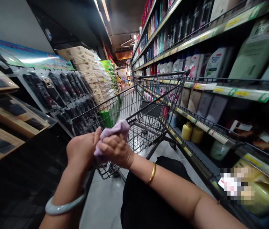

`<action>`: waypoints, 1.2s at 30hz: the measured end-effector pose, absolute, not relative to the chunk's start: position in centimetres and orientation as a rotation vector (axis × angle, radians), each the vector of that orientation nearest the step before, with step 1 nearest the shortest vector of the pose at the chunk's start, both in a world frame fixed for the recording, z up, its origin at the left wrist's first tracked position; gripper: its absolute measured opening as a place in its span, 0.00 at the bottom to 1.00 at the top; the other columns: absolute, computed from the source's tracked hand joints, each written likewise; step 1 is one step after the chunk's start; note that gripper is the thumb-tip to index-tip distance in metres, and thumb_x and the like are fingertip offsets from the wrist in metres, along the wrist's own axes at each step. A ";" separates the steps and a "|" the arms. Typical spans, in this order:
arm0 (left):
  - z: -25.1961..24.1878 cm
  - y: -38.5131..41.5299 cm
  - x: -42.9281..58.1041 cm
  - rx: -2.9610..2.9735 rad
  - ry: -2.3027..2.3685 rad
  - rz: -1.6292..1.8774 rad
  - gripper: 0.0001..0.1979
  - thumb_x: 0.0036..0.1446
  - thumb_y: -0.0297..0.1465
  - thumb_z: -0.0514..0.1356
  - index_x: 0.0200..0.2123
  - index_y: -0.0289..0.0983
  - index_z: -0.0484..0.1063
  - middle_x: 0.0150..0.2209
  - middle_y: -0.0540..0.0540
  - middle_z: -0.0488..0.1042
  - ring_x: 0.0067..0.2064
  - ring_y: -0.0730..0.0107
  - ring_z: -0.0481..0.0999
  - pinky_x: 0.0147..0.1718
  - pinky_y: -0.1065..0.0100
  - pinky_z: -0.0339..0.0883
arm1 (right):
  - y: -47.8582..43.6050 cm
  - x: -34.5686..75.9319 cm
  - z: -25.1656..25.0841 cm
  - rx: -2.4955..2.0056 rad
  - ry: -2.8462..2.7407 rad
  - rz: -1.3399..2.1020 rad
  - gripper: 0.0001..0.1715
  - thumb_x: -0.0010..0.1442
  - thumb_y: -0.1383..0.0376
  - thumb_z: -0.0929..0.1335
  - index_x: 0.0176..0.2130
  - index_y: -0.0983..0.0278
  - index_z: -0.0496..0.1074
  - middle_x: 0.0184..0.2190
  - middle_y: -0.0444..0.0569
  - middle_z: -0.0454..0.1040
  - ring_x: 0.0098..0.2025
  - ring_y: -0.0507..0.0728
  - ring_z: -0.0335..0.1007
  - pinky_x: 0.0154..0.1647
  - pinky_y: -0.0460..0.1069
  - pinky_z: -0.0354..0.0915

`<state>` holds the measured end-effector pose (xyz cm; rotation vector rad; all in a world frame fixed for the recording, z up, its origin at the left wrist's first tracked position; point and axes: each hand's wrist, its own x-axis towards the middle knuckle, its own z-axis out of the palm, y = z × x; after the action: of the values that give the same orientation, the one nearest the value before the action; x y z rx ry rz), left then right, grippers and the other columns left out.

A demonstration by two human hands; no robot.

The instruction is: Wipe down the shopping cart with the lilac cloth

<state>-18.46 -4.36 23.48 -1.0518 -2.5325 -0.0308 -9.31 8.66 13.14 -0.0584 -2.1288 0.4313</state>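
A crumpled light purple cloth (124, 126) is bunched up between my two hands, in front of the near side of a black wire shopping cart (158, 127). My right hand (116, 148), with a gold bangle at the wrist, is closed on the cloth with its fingers curled. Pressed against the cloth from the left is my left hand (81, 148), which has a pale green bangle on its wrist. Its thumb points up beside the cloth, while its other fingers are mostly hidden behind the hand and cloth.
Shelves (241, 92) of shampoo and other bottles run along the right. On the left hang packaged black items (58, 89), with boxed goods (10, 124) nearer. Stacked packages (84, 66) stand farther down the aisle. Grey floor tiles (96, 200) show below.
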 end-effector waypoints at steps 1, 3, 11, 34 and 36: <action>23.5 -4.3 -18.6 -1.047 -2.519 -0.018 0.43 0.68 0.51 0.31 0.32 0.37 0.82 0.35 0.33 0.82 0.36 0.49 0.78 0.26 0.62 0.47 | 8.7 -9.3 12.7 0.011 -2.101 0.399 0.18 0.65 0.51 0.67 0.54 0.42 0.73 0.52 0.40 0.76 0.55 0.57 0.70 0.65 0.51 0.62; 23.4 -4.1 -18.9 -1.039 -2.499 0.004 0.42 0.69 0.50 0.32 0.32 0.37 0.82 0.34 0.33 0.81 0.36 0.48 0.78 0.26 0.62 0.47 | 10.0 -9.2 12.4 -0.082 -1.891 0.382 0.19 0.65 0.54 0.67 0.54 0.50 0.74 0.49 0.48 0.75 0.54 0.60 0.70 0.64 0.56 0.64; 23.5 -3.0 -19.2 -0.952 -2.545 0.078 0.39 0.69 0.47 0.34 0.35 0.38 0.83 0.36 0.33 0.82 0.39 0.47 0.80 0.26 0.62 0.48 | 12.3 -9.6 14.1 0.085 -1.700 0.147 0.17 0.66 0.66 0.66 0.53 0.57 0.73 0.45 0.50 0.72 0.50 0.57 0.69 0.59 0.53 0.68; 23.8 -1.0 -18.2 -0.847 -2.570 0.213 0.34 0.70 0.45 0.38 0.41 0.41 0.84 0.37 0.37 0.83 0.39 0.51 0.80 0.25 0.64 0.50 | 11.6 -10.9 12.2 -0.043 -1.571 0.243 0.18 0.60 0.62 0.72 0.51 0.52 0.77 0.54 0.50 0.67 0.55 0.60 0.68 0.60 0.58 0.70; 23.7 -0.9 -18.0 -0.838 -2.560 0.211 0.34 0.70 0.45 0.37 0.41 0.41 0.83 0.37 0.37 0.83 0.39 0.52 0.80 0.25 0.64 0.49 | 11.4 -10.8 11.9 0.068 -1.604 0.155 0.15 0.61 0.61 0.73 0.49 0.53 0.78 0.53 0.49 0.68 0.54 0.59 0.69 0.58 0.55 0.72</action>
<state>-18.03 -0.91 23.70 -0.8384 -2.5602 0.2107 -10.79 11.41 11.85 0.0679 -1.6044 0.1553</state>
